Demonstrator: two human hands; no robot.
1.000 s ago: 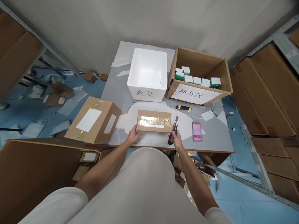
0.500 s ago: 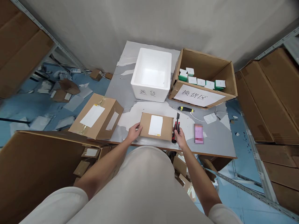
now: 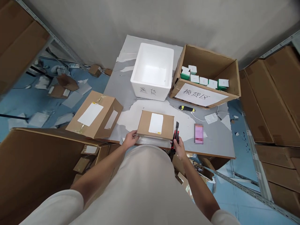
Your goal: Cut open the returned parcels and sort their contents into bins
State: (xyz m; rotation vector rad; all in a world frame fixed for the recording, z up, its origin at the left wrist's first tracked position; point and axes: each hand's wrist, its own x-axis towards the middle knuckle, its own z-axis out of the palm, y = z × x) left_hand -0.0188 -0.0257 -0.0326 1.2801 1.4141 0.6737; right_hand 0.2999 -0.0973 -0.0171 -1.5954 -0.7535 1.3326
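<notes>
A small cardboard box (image 3: 144, 122) with a white label on top is at the near edge of the table in front of me. My left hand (image 3: 130, 139) grips its near left corner, thumb above and fingers partly hidden below. In my right hand (image 3: 179, 148) is a red and black utility knife (image 3: 175, 135), pointing away from me beside the box's right end. A second utility knife (image 3: 187, 108), black and yellow, lies farther back on the table. The pixelated pink item (image 3: 198, 133) rests to the right of my right hand.
Behind stand a white foam box (image 3: 150, 92) and an open carton (image 3: 179, 90) holding several green and white boxes. A taped carton (image 3: 93, 114) sits at the left. A large open carton (image 3: 42, 156) stands below the table (image 3: 219, 137), and shelving flanks both sides.
My left hand has slid from the box's left side down to its near left corner. The near side of the box now shows more. The right hand and knife have shifted slightly nearer me.
</notes>
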